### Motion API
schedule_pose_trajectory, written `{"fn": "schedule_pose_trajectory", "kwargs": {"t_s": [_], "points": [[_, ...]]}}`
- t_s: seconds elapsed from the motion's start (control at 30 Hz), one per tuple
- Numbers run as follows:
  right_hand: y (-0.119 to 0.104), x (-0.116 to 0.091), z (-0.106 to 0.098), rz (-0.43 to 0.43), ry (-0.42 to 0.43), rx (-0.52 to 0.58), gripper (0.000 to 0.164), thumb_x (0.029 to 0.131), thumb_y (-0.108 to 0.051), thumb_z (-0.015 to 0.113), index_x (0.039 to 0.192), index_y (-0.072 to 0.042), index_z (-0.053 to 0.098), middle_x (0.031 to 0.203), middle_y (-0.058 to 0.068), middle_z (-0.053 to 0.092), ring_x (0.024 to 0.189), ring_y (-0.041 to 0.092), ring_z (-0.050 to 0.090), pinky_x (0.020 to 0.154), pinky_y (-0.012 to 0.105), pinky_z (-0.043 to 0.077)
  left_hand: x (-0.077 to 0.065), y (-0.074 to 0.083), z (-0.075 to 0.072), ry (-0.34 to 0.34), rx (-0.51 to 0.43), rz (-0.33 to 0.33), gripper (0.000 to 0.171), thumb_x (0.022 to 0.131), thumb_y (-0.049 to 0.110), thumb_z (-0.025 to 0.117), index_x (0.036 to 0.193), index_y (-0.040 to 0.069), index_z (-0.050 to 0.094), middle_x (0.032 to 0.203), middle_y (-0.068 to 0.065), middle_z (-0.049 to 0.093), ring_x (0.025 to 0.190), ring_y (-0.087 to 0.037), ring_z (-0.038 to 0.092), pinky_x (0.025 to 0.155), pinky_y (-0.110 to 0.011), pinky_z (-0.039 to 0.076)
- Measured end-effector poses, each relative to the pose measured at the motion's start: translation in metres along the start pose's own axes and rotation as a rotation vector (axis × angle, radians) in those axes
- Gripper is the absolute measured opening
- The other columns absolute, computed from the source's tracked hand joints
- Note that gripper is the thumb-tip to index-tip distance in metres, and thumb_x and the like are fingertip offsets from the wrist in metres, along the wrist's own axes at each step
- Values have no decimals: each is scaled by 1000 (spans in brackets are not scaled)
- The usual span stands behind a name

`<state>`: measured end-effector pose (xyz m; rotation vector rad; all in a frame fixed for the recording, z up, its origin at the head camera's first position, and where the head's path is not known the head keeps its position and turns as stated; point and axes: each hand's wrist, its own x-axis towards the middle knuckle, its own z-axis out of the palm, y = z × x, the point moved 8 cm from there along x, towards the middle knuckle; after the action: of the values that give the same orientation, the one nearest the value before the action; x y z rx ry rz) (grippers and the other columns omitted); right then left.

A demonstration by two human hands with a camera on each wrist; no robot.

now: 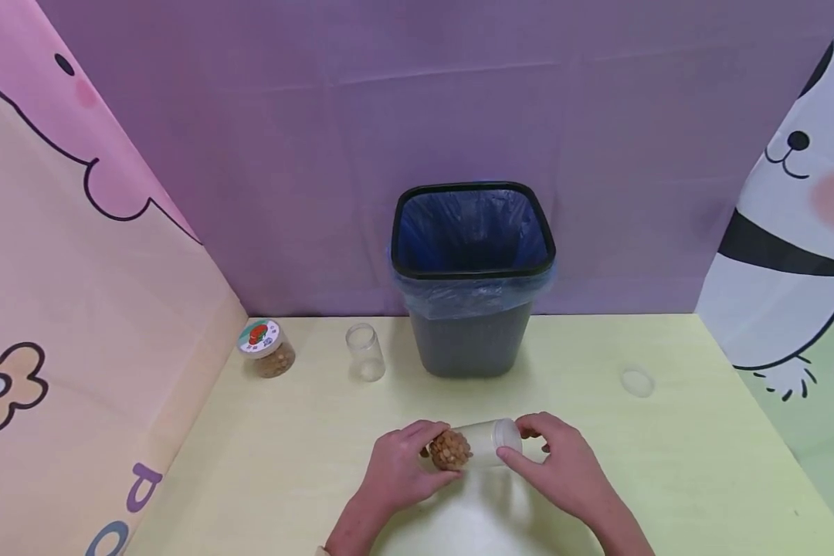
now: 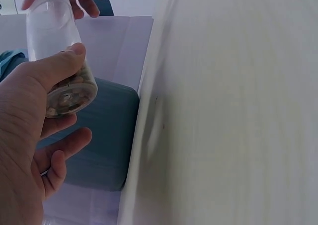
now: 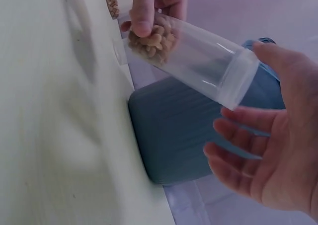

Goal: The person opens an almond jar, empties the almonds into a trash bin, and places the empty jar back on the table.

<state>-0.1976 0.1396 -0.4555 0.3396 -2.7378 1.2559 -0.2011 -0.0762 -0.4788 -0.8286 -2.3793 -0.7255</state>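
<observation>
A clear plastic jar point(image 1: 482, 442) with brown nut-like pieces point(image 3: 158, 40) at its bottom end is held tilted above the table. My left hand point(image 1: 406, 467) grips that bottom end, the thumb on one side and fingers on the other. At the other end sits a translucent lid point(image 3: 238, 78). My right hand point(image 1: 559, 467) pinches this lid between thumb and index finger, while its other fingers are loosely bent off the jar. The left wrist view shows the jar's round base point(image 2: 72, 98) facing the camera.
A grey bin point(image 1: 469, 340) with a blue liner stands at the table's back. To its left are a clear jar point(image 1: 366, 357) without a lid and a lidded jar point(image 1: 267, 351) of brown pieces. A loose clear lid point(image 1: 637, 381) lies right on the pale table point(image 1: 702, 463).
</observation>
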Motion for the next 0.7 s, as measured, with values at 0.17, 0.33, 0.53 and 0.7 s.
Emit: {"fn": "schedule_pose_trajectory", "kwargs": {"t_s": [0.17, 0.33, 0.53, 0.7], "points": [[-7, 0, -3, -178, -37, 120, 44, 78, -29, 83, 118, -27, 64, 102, -19, 62, 96, 6, 57, 74, 36, 52, 1, -2, 0, -13, -1, -28, 61, 57, 48, 90, 108, 20, 70, 103, 12, 68, 86, -3, 65, 68, -25, 53], [-11, -4, -2, -246, -61, 151, 61, 75, -19, 85, 130, -20, 58, 110, -15, 61, 103, 8, 56, 78, 35, 52, -2, -3, 0, -20, 0, -47, 61, 57, 49, 90, 108, 21, 71, 102, 12, 69, 86, -3, 66, 67, -25, 54], [1, -3, -3, -13, 2, 22, 43, 83, -39, 76, 115, -16, 60, 104, -6, 62, 98, 14, 58, 78, 38, 49, -3, -3, 2, -15, -19, -40, 60, 59, 49, 89, 109, 20, 71, 103, 11, 69, 84, -3, 65, 66, -24, 53], [4, -2, -2, 97, -6, -147, 32, 86, -51, 67, 86, -19, 60, 84, -9, 58, 76, 11, 53, 67, 32, 43, -2, -2, 2, -19, -20, -38, 61, 59, 49, 89, 109, 20, 71, 103, 12, 69, 84, -2, 65, 65, -24, 53]]}}
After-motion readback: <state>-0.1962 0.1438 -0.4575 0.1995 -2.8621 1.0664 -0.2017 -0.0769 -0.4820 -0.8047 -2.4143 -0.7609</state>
